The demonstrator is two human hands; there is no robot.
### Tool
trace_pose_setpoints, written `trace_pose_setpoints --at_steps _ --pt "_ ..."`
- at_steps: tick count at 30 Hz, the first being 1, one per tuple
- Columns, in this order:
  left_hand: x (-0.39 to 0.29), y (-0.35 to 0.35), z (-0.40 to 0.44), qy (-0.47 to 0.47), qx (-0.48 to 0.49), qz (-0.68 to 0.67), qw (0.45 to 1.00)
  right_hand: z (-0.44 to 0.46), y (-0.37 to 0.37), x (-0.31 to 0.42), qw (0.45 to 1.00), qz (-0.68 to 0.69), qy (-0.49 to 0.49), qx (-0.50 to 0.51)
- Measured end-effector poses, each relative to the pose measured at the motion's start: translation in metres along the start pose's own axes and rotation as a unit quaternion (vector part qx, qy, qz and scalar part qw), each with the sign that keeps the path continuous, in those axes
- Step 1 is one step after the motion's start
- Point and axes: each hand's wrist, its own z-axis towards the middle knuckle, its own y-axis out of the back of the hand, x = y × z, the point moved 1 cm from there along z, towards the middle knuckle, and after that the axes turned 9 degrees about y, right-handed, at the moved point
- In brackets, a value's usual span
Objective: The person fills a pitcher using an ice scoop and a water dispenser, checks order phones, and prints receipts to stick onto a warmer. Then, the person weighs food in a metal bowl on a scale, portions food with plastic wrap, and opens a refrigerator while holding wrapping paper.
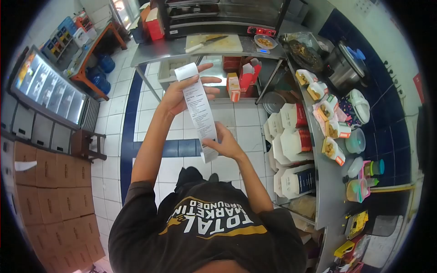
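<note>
A long printed paper receipt (pixel 198 109) hangs stretched out between my two hands, its top end curled over. Near that upper end my left hand (pixel 180 94) holds it, thumb on the front and the other fingers spread behind. Lower down, my right hand (pixel 224 143) pinches the strip close to its bottom end, thumb in front and fingers behind. Beyond the receipt stands a steel table (pixel 175 53) bearing a cutting board (pixel 232 43) with a knife (pixel 207 43) on it.
Filled food boxes (pixel 325 110), a steel pot (pixel 345 68) and plastic containers (pixel 355 140) line the counter at right. White cartons (pixel 289 143) are stacked below. Cardboard boxes (pixel 57 200), a stool (pixel 86 144) and a glass-door fridge (pixel 48 88) stand at left.
</note>
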Motion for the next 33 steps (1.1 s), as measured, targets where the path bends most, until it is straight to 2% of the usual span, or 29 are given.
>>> trace_pose_setpoints --at_steps 2,3,5,11,13,15,17,18,19,21,22,27,29,30,31,33 --pt "-0.009 0.033 0.039 0.010 -0.002 0.001 1.000 0.043 0.000 -0.041 0.963 0.128 -0.223 0.078" --pt "-0.015 0.055 0.057 0.012 -0.004 0.000 1.000 0.057 0.002 -0.056 0.962 0.130 -0.226 0.078" --pt "-0.033 0.111 0.093 0.021 -0.035 0.012 0.999 0.090 0.003 -0.087 0.976 0.100 -0.194 0.001" --pt "-0.087 0.268 0.204 0.045 -0.084 0.038 0.995 0.188 0.001 -0.184 0.961 0.125 -0.240 -0.056" --pt "-0.103 0.315 0.234 0.070 -0.133 0.103 0.983 0.224 -0.003 -0.207 0.962 0.101 -0.235 -0.099" --pt "-0.112 0.352 0.250 0.088 -0.180 0.127 0.971 0.253 -0.007 -0.229 0.965 0.077 -0.229 -0.101" --pt "-0.121 0.398 0.268 0.098 -0.253 0.326 0.906 0.281 -0.014 -0.258 0.970 0.055 -0.215 -0.101" --pt "-0.121 0.420 0.276 0.063 -0.278 0.331 0.900 0.295 -0.017 -0.276 0.971 0.050 -0.205 -0.112" --pt "-0.126 0.436 0.282 0.067 -0.289 0.329 0.897 0.306 -0.021 -0.290 0.971 0.046 -0.198 -0.124" --pt "-0.138 0.468 0.283 0.048 -0.361 0.457 0.811 0.330 -0.032 -0.319 0.979 -0.022 -0.153 -0.134" --pt "-0.136 0.488 0.287 0.031 -0.376 0.396 0.837 0.343 -0.034 -0.327 0.975 0.012 -0.192 -0.108" --pt "-0.151 0.573 0.309 0.099 -0.382 0.365 0.843 0.379 -0.073 -0.396 0.967 -0.007 -0.208 -0.147" --pt "-0.154 0.613 0.327 0.129 -0.332 0.373 0.857 0.387 -0.084 -0.426 0.970 -0.085 -0.204 -0.106" --pt "-0.155 0.632 0.334 0.181 -0.317 0.390 0.845 0.392 -0.089 -0.439 0.967 -0.091 -0.210 -0.112" --pt "-0.154 0.646 0.338 0.192 -0.311 0.384 0.848 0.390 -0.098 -0.447 0.960 -0.055 -0.250 -0.113" --pt "-0.147 0.667 0.348 0.221 -0.240 0.405 0.854 0.384 -0.116 -0.463 0.946 -0.019 -0.302 -0.118"
